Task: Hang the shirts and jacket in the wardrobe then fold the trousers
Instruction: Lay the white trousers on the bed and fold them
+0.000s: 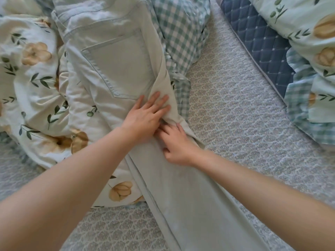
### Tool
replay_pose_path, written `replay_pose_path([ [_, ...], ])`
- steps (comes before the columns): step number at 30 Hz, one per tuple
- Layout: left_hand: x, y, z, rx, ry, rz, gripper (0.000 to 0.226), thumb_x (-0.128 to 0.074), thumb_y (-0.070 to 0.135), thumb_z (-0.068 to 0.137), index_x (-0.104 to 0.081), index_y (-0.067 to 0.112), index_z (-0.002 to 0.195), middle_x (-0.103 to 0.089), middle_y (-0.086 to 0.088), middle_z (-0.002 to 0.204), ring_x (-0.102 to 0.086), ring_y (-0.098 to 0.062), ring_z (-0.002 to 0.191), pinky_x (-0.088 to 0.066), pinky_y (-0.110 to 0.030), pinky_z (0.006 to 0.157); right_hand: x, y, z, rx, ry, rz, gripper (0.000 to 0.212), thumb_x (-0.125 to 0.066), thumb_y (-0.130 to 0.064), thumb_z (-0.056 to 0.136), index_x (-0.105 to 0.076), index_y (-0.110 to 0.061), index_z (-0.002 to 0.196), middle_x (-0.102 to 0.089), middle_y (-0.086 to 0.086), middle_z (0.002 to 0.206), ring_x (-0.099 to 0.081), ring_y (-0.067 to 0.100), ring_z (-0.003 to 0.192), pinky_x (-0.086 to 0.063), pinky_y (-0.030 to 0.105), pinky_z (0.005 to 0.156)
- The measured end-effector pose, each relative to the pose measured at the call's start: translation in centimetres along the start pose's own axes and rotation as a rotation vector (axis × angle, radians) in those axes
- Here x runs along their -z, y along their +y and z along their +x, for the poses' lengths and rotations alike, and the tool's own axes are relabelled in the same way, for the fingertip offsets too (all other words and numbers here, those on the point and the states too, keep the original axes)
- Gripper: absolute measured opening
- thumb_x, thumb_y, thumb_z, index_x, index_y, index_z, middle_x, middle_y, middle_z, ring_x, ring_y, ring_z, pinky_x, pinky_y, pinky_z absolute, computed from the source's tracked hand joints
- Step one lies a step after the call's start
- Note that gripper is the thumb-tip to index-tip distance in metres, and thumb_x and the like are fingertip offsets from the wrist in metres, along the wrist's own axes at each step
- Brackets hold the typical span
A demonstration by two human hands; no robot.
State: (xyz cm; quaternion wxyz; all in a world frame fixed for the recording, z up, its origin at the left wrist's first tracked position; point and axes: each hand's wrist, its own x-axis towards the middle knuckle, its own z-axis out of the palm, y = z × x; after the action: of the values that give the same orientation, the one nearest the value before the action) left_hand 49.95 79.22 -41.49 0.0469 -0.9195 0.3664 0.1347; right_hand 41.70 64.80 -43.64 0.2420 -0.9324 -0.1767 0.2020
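- The whole shot is taken up by a bed, covered in a pale sheet (pixel 235 115) with a small leafy print.
- A floral duvet (pixel 36 78) is bunched up on the left side; its green gingham underside (pixel 177 33) is flipped out at the top middle.
- The trousers (pixel 190 205), pale washed-out denim, are laid lengthwise from top centre down to the bottom right. The waist end rests on the duvet and the legs run out over the sheet, stacked one on the other.
- A floral pillow (pixel 308 33) is tucked in the top right corner, with a blue quilted pad (pixel 257 42) just beside it.
- One back pocket (pixel 117 69) is turned face up on the seat.
- The left hand (pixel 146 115) is laid flat just below that pocket, fingers straight and a bit fanned, pressed onto a bunched fold at the crotch.
- The right hand (pixel 176 144) is touching the left one from below, fingers curled in at the same fold. Whether any cloth is actually pinched can't be made out tbh.
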Motion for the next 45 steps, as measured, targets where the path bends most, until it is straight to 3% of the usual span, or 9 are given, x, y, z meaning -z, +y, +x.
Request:
replay_pose_path([
  [4,-1.3,-0.7,0.2,0.013,-0.051,0.136,0.063,-0.028,0.04,0.103,0.004,0.032,0.157,0.02,0.003,0.163,0.017,-0.021,0.151,0.007,-0.052,0.12,-1.3,2.0,-3.3,-0.068,0.335,0.213,0.048,-0.058,0.0,0.075,-0.059,-0.006,0.123,-0.054,0.012,0.123,-0.048,0.031,0.115,-0.039,0.042,0.101],
  [7,-1.6,-0.1,0.3,0.035,-0.031,0.14,0.066,-0.033,0.037,0.101,0.006,0.038,0.155,0.02,0.0,0.163,0.017,-0.026,0.15,0.008,-0.056,0.118,-1.3,4.2,-4.5,-0.302,0.479,0.266,0.048,-0.066,-0.013,0.084,-0.05,-0.008,0.129,-0.049,0.009,0.123,-0.043,0.027,0.114,-0.038,0.042,0.1],
  [10,-1.5,0.9,0.5,0.054,-0.031,0.123,0.068,-0.037,0.033,0.1,0.003,0.044,0.154,0.018,-0.004,0.164,0.015,-0.032,0.15,0.007,-0.06,0.117,-0.6,6.5,-4.7,-0.507,0.253,0.387,0.07,-0.07,-0.041,0.083,-0.039,-0.013,0.139,-0.045,0.005,0.13,-0.041,0.022,0.119,-0.037,0.039,0.102],
  [14,-1.5,1.8,0.6,0.113,-0.057,0.105,0.067,-0.037,0.033,0.1,0.0,0.046,0.153,0.02,-0.003,0.163,0.018,-0.034,0.149,0.008,-0.061,0.116,-0.4,8.0,-5.0,-0.446,0.025,0.46,0.037,-0.069,-0.043,0.085,-0.056,-0.012,0.1,-0.06,0.003,0.089,-0.053,0.019,0.079,-0.041,0.031,0.066],
  [21,-2.3,5.1,-2.5,0.185,-0.062,0.023,0.074,-0.042,0.024,0.097,0.0,0.033,0.157,0.01,0.001,0.165,0.013,-0.027,0.151,0.004,-0.056,0.117,-0.2,9.4,-7.9,-0.647,0.127,0.518,0.027,-0.054,-0.029,0.097,-0.062,-0.006,0.085,-0.069,0.011,0.08,-0.065,0.029,0.072,-0.056,0.042,0.07],
  [28,-6.4,11.1,-11.5,0.151,-0.075,-0.009,0.057,-0.032,0.032,0.102,-0.017,0.022,0.156,-0.009,-0.002,0.165,0.001,-0.025,0.152,0.01,-0.052,0.118,-1.8,8.6,-14.0,-0.653,0.099,0.446,0.051,-0.039,-0.05,0.099,-0.042,-0.016,0.063,-0.046,-0.001,0.056,-0.043,0.017,0.053,-0.028,0.03,0.053],
  [34,-8.5,17.7,-18.8,0.225,0.16,-0.291,0.03,-0.069,0.008,0.08,-0.07,0.008,0.11,-0.058,-0.008,0.137,-0.043,-0.029,0.139,-0.027,-0.056,0.117,-5.7,7.7,-20.8,-0.72,0.146,0.413,0.029,-0.057,-0.045,0.092,-0.049,-0.017,0.097,-0.056,-0.005,0.085,-0.052,0.01,0.074,-0.036,0.027,0.06],
  [40,-10.7,23.7,-24.9,0.443,0.109,-0.821,0.011,-0.062,0.011,0.091,-0.064,0.015,0.101,-0.062,0.005,0.097,-0.06,-0.016,0.091,-0.053,-0.034,0.07,-9.5,5.6,-27.8,-0.856,0.19,0.365,0.022,-0.056,-0.033,0.093,-0.047,-0.02,0.079,-0.053,-0.005,0.074,-0.051,0.021,0.072,-0.033,0.028,0.055],
  [45,-11.5,26.7,-25.5,0.923,-0.072,-1.416,0.011,-0.061,0.016,0.094,-0.063,0.012,0.105,-0.068,0.0,0.09,-0.069,-0.015,0.074,-0.055,-0.027,0.063,-10.4,5.2,-31.5,-0.879,0.172,0.365,0.032,-0.053,-0.032,0.096,-0.047,-0.019,0.068,-0.05,-0.002,0.065,-0.048,0.016,0.059,-0.028,0.031,0.05],
])
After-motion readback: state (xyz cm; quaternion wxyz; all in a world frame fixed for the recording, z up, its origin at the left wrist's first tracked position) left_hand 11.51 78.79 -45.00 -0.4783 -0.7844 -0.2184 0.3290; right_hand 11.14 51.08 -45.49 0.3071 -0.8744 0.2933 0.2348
